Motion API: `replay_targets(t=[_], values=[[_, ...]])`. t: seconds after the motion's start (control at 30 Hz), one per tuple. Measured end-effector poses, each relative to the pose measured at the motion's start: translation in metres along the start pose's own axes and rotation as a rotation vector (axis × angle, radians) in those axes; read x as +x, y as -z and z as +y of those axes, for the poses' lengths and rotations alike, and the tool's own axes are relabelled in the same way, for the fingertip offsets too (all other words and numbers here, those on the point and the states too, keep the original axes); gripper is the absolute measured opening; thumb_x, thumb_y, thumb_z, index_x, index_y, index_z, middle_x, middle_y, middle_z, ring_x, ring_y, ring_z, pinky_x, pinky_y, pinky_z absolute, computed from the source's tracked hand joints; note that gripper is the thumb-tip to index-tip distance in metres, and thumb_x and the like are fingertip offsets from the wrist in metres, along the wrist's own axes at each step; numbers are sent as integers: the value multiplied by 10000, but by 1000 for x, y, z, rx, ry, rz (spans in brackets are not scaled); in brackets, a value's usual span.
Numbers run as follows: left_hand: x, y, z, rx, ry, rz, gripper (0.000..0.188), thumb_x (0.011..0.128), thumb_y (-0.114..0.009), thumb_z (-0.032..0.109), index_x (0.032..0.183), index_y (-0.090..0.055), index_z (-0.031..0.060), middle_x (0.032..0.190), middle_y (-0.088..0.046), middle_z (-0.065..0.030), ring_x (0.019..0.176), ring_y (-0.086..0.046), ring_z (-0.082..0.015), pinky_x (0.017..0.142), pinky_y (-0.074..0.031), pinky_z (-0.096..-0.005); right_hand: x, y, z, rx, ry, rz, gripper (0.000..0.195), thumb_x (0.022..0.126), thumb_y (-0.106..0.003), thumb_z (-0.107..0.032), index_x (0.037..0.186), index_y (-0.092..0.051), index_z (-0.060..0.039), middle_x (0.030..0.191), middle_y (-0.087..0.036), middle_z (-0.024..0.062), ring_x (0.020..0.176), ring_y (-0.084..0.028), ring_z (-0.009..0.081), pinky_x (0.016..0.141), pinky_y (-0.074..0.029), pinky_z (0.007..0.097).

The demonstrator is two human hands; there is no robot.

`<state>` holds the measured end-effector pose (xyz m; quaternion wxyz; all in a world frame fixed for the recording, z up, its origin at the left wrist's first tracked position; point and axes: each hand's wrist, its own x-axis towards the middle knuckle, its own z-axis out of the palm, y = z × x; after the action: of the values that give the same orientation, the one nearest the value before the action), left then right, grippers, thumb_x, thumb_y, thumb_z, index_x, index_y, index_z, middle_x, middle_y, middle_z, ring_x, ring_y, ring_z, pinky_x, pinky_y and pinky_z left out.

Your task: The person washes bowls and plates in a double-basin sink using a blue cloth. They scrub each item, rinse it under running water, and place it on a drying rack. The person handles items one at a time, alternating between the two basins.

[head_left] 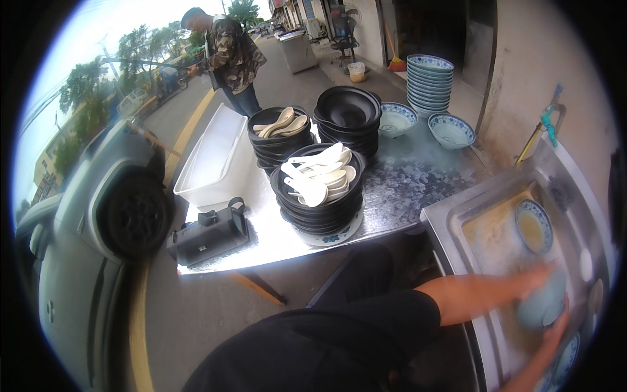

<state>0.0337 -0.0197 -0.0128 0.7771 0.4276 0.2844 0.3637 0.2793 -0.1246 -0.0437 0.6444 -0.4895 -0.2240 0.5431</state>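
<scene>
Over the steel sink [443,230], a pale blue-green bowl [541,306] is tilted with its outer side towards me. My right hand [558,321] grips it near the rim, coming in from the bottom right. Against its upper side lies my left hand [536,279], motion-blurred, so its fingers are hard to make out. Cloudy brownish water fills the basin under both hands. Another bowl with a blue patterned rim [535,226] sits in that water, holding some of it. More patterned bowls [567,360] are partly visible at the lower right.
On the metal table [401,196] stand black bowl stacks [321,210], white spoons [323,171], a tall patterned bowl stack [430,85], a white plastic bin [210,166] and a black cylindrical device [210,235]. A teal tap [548,125] is by the wall. Beyond are a person [230,54] and a parked car [83,255].
</scene>
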Motion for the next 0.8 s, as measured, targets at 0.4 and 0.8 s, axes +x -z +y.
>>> replay_targets(t=[0.4, 0.8], values=[[-14, 24, -1, 120, 260, -446, 800, 1009, -380, 678, 1576, -293, 121, 1595, -324, -198, 1441, -349, -426, 1075, -380, -658, -39, -19, -50, -213, 357, 262, 659, 965, -704, -287, 1505, -430, -25, 1453, -532, 151, 1271, -568, 269, 1080, -456, 399], [-11, 10, -12, 113, 444, -477, 891, 896, -546, 753, 1555, -355, 185, 1568, -391, -122, 1430, -384, -361, 1080, -329, -690, -39, -107, 29, 52, -34, -141, 553, 1025, -569, -482, 1428, -495, -110, 1357, -562, 69, 1181, -594, 209, 1017, -464, 375]])
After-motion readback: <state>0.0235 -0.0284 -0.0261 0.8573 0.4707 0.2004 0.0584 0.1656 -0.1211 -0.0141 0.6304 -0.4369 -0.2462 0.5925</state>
